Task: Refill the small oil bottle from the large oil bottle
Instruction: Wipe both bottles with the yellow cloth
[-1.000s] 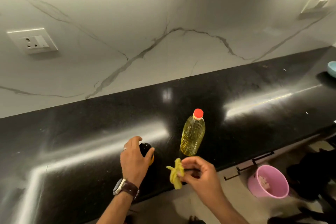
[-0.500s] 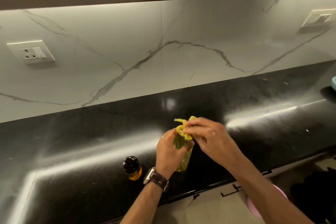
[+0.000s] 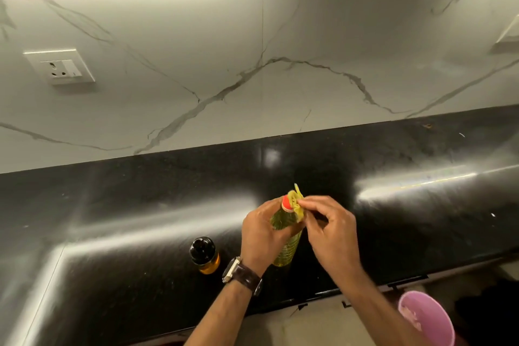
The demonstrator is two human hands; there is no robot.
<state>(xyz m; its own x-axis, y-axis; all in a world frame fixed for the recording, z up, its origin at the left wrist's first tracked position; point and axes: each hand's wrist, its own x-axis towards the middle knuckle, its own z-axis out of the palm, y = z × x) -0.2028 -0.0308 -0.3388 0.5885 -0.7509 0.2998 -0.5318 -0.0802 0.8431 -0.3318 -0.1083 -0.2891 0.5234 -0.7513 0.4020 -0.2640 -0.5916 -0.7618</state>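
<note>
Left hand (image 3: 262, 233) grips large oil bottle (image 3: 283, 244); right hand (image 3: 327, 229) pinches yellow cloth (image 3: 298, 203) against red cap (image 3: 286, 202). Small oil bottle (image 3: 204, 254) stands just beside on worktop (image 3: 126, 219).

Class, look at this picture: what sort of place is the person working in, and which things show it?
Most likely a home kitchen: a black polished countertop, a marble-look backsplash with a wall socket, and a large oil bottle.

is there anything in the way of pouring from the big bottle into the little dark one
Yes. The red cap is on the large clear plastic bottle of yellow oil, gripped by the left hand. The right hand holds a yellow cloth against the cap. The small dark-topped amber bottle stands apart, with bare black countertop between.
</note>
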